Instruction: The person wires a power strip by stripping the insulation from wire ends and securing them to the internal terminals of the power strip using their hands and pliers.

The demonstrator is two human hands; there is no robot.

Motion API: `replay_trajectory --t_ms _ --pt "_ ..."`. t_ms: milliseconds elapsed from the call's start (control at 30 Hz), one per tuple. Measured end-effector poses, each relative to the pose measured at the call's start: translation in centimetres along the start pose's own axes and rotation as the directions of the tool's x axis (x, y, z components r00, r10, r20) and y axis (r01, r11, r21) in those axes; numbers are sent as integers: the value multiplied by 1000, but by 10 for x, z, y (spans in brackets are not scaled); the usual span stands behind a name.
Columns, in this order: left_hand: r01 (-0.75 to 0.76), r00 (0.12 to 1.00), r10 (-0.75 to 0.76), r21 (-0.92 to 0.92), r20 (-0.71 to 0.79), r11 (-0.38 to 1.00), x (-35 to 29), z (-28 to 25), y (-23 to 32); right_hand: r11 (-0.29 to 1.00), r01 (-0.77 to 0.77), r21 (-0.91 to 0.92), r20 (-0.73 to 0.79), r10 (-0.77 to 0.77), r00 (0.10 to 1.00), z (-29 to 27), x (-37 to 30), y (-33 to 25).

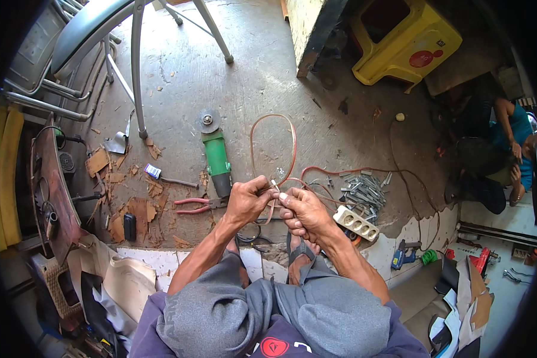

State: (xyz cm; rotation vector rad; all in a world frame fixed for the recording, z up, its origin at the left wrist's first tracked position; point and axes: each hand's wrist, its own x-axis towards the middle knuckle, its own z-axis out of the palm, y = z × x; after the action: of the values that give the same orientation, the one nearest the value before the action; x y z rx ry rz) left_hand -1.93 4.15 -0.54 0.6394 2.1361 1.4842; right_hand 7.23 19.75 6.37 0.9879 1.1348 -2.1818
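1. Above the concrete floor [244, 89], in front of your knees, you have both hands close together, working on a reddish-brown cable [295, 146].
2. Your left hand [249, 198] has its fingers pinched narrow on the cable, beside a small white piece [274, 184].
3. Your right hand [307, 213] is also narrow: its thumb and forefinger press together on the cable, and the other fingers are curled. Which hand grips the white piece, I cannot tell with certainty.
4. From your fingers, the cable rises away from you in one tall loop.
5. To the left of this loop, a green angle grinder [216, 156] lies on the floor, with its disc pointing away from you.
6. Near your left wrist you have pliers [192, 206] with red handles.
7. Just beside your right forearm is a white power strip [355, 223]; behind it lies a heap of grey metal pieces [367, 192].
8. Farther to the right, well apart from you, another person [522, 146] in a blue-green top sits low.
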Motion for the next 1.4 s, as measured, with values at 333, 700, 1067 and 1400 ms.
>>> replay_trajectory --t_ms 333,700,1067,1400 --pt "50 997 -61 -215 -44 975 1 -4 4 939 141 -315 -53 -166 985 0 3 -7" --pt "-310 770 508 468 -387 827 5 12 12 258 332 -907 12 -773 634 18 33 12" --pt "-165 930 244 282 -273 945 9 18 -17 273 217 -937 -16 -655 756 14 48 12" --pt "-236 884 323 272 -339 933 2 19 -20 525 272 -807 -48 -516 855 2 51 3"
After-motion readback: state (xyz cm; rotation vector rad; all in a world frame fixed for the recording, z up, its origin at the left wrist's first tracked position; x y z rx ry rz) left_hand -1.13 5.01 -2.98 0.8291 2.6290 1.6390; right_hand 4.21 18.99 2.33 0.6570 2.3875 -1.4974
